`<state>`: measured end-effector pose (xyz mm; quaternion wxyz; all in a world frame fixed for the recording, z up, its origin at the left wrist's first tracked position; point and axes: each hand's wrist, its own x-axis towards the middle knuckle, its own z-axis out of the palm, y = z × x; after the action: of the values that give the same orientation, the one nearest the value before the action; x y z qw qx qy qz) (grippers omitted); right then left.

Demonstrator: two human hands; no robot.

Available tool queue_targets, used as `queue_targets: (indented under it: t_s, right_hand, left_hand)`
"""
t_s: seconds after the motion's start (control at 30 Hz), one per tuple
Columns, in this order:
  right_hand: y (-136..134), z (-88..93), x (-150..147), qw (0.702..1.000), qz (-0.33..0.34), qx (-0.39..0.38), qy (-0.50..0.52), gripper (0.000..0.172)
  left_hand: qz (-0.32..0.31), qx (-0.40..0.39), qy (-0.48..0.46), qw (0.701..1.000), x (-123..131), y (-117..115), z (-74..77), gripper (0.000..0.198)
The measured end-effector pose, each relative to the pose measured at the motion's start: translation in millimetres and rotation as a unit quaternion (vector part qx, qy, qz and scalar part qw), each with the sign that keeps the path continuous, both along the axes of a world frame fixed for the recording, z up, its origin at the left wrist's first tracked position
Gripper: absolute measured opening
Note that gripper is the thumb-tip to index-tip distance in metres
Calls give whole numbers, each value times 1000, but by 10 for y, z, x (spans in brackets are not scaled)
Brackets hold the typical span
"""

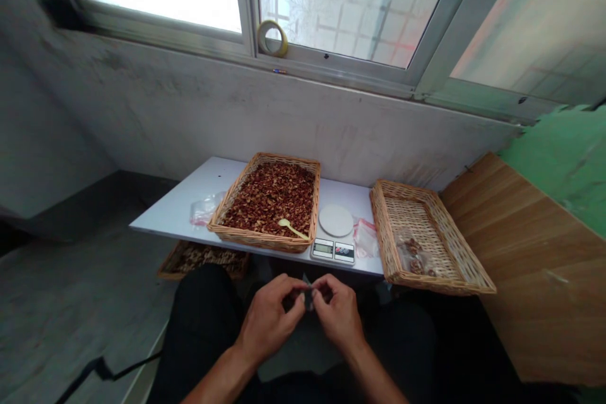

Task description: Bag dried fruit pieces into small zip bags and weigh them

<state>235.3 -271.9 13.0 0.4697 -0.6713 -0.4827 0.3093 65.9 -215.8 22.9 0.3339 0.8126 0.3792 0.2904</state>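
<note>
ok so left hand [272, 310] and right hand [339, 310] are both pinching a small see-through bit of plastic [308, 300] by the fingertips, just this side of the white table [182, 196]. Past that there's a scale [336, 221], a basket [260, 239] of reddish-brown bits with a pale yellow spoon [293, 228] to its left, another basket [416, 211] with filled clear bags [415, 255] to its right

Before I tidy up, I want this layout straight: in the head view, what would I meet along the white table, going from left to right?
Clear plastic bags → fuller wicker basket → kitchen scale → red-edged plastic bags → emptier wicker basket.
</note>
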Motion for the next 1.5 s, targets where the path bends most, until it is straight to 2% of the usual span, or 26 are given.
queue_targets:
  t_s: [0.07, 0.17, 0.23, 0.3, 0.4, 0.5, 0.63, 0.77, 0.9, 1.03, 1.1, 1.23, 1.3, 1.4, 1.43, 1.5]
  right_hand:
    - [64, -45, 19, 998, -9, -23, 62, 11]
    - [161, -79, 16, 982, 1, -66, 179, 17]
    - [202, -69, -7, 970, 36, -86, 224, 20]
    - [216, -45, -37, 962, 77, -96, 242, 20]
    - [199, -21, -67, 959, 103, -89, 250, 16]
    - [168, -21, -70, 959, 94, -65, 258, 15]
    - [134, -17, -53, 961, 88, -32, 260, 16]
    - [88, 27, -13, 964, 130, -16, 230, 9]
    - [34, 109, 43, 976, 178, 29, 123, 20]
    - [20, 202, 63, 982, 175, 74, 4, 27]
    - [29, 238, 55, 978, 180, 96, -35, 25]
    - [46, 257, 36, 968, 217, 118, -39, 10]
    - [44, 228, 38, 969, 219, 111, -21, 9]
    - [31, 144, 54, 977, 191, 88, 20, 15]
    - [26, 110, 60, 980, 180, 79, 38, 18]
    - [19, 51, 68, 982, 164, 62, 72, 21]
  left_hand:
    - [-13, -7, -20, 1000, -84, 55, 4, 28]
    - [-55, 34, -26, 998, -184, 134, -72, 78]
    - [-81, 54, -22, 995, -208, 165, -144, 97]
    - [-88, 55, -22, 994, -200, 175, -198, 95]
    - [-71, 30, -26, 997, -157, 168, -210, 77]
    - [-56, -18, -37, 998, -119, 148, -148, 62]
    - [-50, -82, -62, 993, -88, 115, -46, 51]
    - [-27, -114, -67, 991, -83, 111, -32, 51]
    - [-19, -122, -72, 990, -100, 148, -74, 51]
    - [-21, -122, -71, 990, -114, 161, -84, 52]
    - [-27, -122, -70, 990, -111, 150, -74, 53]
    - [-44, -127, -74, 988, -106, 127, -74, 52]
    - [-44, -138, -86, 986, -120, 123, -106, 56]
    - [-35, -223, -152, 962, -163, 122, -202, 76]
    - [-31, -273, -187, 943, -178, 120, -242, 81]
    - [-7, -376, -252, 892, -199, 112, -317, 77]
